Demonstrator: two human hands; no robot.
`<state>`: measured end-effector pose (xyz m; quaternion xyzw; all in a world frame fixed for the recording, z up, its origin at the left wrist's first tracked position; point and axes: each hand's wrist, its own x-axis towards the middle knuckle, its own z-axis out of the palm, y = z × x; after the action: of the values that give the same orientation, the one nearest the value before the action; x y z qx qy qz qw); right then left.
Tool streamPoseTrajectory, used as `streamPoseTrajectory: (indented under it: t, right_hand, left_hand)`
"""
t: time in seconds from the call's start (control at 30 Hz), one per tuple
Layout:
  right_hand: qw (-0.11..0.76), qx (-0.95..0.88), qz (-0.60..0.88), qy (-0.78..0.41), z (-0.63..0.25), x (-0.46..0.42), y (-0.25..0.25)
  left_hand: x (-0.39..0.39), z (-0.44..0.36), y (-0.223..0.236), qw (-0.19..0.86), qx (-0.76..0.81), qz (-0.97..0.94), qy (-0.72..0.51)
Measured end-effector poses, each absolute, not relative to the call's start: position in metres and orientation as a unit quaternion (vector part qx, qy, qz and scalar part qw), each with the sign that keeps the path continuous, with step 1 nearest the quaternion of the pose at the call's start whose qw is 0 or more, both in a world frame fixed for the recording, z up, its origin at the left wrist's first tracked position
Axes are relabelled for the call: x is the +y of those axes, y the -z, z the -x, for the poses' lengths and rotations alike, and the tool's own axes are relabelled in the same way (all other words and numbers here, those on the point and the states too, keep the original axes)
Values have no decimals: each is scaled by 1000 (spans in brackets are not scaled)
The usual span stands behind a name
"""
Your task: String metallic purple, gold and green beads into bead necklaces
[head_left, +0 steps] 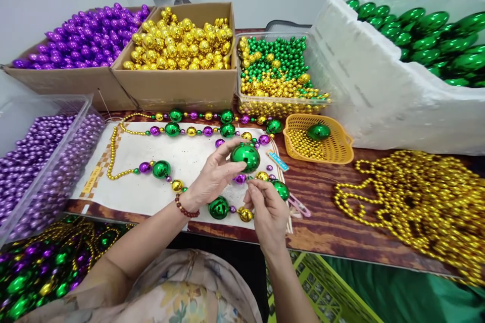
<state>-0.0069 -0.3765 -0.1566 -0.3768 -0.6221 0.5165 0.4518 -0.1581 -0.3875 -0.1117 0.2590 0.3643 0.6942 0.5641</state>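
My left hand (214, 174) holds a large shiny green bead (245, 156) between thumb and fingertips, just above the table. Right below it, my right hand (267, 209) is pinched shut on something thin I cannot make out, near a small purple bead (239, 178) and a gold bead (262, 175). A half-strung necklace (172, 130) of green, purple and gold beads loops over a white paper mat (132, 171) in front of me. A beaded bracelet circles my left wrist.
Cardboard boxes of purple balls (83, 35) and gold balls (182, 40) stand at the back. A clear tub (280, 68) holds green and gold beads. A yellow basket (322, 141), a white foam box (379, 75), gold strands (417, 207) lie right; purple tub (38, 161) left.
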Motion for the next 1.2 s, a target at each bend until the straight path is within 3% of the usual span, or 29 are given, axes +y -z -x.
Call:
streamPoseTrajectory:
  t: [0.2,0.4,0.5,0.6,0.7,0.93,1.2]
  right_hand:
    - [404,-629,367,-553,-8,-370,151]
    - [459,-451,439,-626,-22,-361,161]
    - [466,-378,435,-672,-30,-355,164]
    - [475,-328,422,-699,-38,-350,164]
    - [476,-312,410,-713,-47,-347,164]
    - [482,-315,403,-711,-59,-348,164]
    - [486,-302,415,-707,-58,-357,171]
  left_hand:
    - [-392,141,129,533,398,-307,-681]
    - [-397,156,139,516,479,-459,-542]
    - [-390,198,143,449,563,-499,-483]
    - [-380,239,151,319,654,-545,-417]
    - [-367,251,162,264,655,-613,-355]
    - [-315,193,180,295,605,-655,-343]
    - [-271,162,192,195,614,-736,-208]
